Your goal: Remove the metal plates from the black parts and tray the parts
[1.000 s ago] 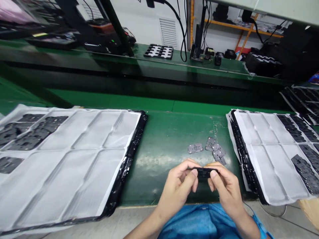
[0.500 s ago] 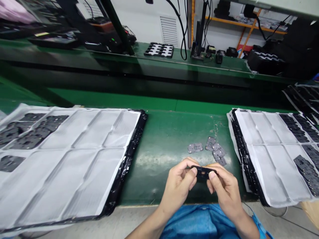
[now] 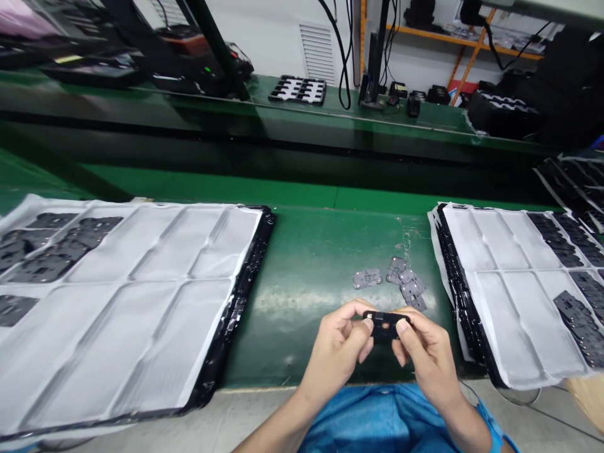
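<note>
Both hands pinch one small flat black part (image 3: 384, 325) with cut-outs, held just above the near edge of the green bench (image 3: 311, 264). My left hand (image 3: 340, 346) grips its left end between thumb and fingers. My right hand (image 3: 422, 352) grips its right end the same way. Beyond the hands, several grey flat parts (image 3: 394, 281) lie loose on the bench.
A large tray under white sheet (image 3: 141, 296) lies at the left, with dark parts in its far-left pockets (image 3: 42, 251). A similar tray stack (image 3: 509, 296) at the right holds rows of dark parts (image 3: 578, 321). Cables, a small tray (image 3: 298, 90) and equipment stand on the far bench.
The black part has tilted so its flat face shows more toward the camera. Both hands stay in nearly the same place.
</note>
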The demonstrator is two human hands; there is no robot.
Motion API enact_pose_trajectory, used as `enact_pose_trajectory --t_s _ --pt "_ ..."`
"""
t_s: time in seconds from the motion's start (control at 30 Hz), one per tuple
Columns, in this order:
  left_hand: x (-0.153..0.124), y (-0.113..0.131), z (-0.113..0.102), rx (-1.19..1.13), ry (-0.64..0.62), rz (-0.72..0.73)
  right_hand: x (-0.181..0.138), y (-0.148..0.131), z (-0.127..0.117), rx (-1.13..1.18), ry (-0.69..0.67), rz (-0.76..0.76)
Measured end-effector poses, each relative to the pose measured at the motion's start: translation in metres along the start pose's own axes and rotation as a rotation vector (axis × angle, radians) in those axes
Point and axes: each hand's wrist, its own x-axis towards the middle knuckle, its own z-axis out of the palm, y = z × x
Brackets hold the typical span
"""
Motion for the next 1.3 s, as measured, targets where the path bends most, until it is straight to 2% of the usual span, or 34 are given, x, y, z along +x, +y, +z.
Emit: enact_pose_trajectory --t_s 0.17,0.5,0.83,0.93,1.03,1.2,1.3 --pt "-0.002 -0.002 -0.004 -0.038 -0.038 0.014 -0.001 0.002 0.0 -0.036 0.004 -0.013" --pt "0.002 0.003 0.005 -0.02 0.049 0.024 -0.004 0.006 0.0 -0.103 -0.006 -0.08" --pt "0.002 0.002 0.004 -0.024 0.062 -0.014 -0.003 0.008 -0.001 -0.065 -0.013 -0.039" --pt "0.002 0.001 0.005 -0.021 0.049 -0.022 -0.001 0.007 -0.002 -0.056 -0.009 -0.015" --pt "0.001 0.003 0.004 -0.011 -0.019 -0.053 0.0 0.006 -0.005 -0.053 0.005 0.016" --pt "-0.009 0.004 -0.019 0.093 -0.191 -0.154 0.004 0.003 -0.01 -0.036 0.051 0.043" --pt "-0.012 0.004 -0.042 0.335 -0.181 -0.102 0.007 0.002 -0.011 -0.014 0.06 0.043"
